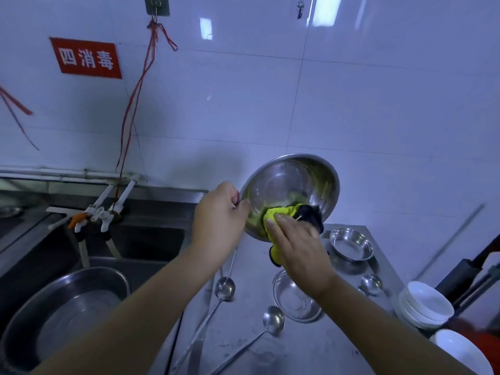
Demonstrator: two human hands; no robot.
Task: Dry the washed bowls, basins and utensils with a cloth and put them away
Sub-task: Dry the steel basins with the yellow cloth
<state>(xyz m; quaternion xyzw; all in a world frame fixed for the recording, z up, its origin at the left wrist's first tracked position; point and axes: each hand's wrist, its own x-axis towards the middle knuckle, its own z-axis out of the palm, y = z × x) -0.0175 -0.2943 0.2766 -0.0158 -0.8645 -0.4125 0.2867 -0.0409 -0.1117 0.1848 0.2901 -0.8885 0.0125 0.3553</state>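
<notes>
My left hand (219, 212) grips the left rim of a large steel basin (290, 182), held tilted in the air with its inside facing me. My right hand (299, 244) presses a yellow and black cloth (281, 215) against the basin's lower inside edge. On the steel counter (319, 345) below lie a small steel bowl (351, 244), a shallow steel dish (296, 301) partly hidden by my right wrist, and three ladles (225, 288) (273, 319) (372, 284).
White bowls (426, 304) are stacked at the counter's right edge, with another white bowl (460, 350) in front. To the left is a sink holding a big steel basin (67, 307), with taps (105, 212) behind it. A tiled wall rises close behind.
</notes>
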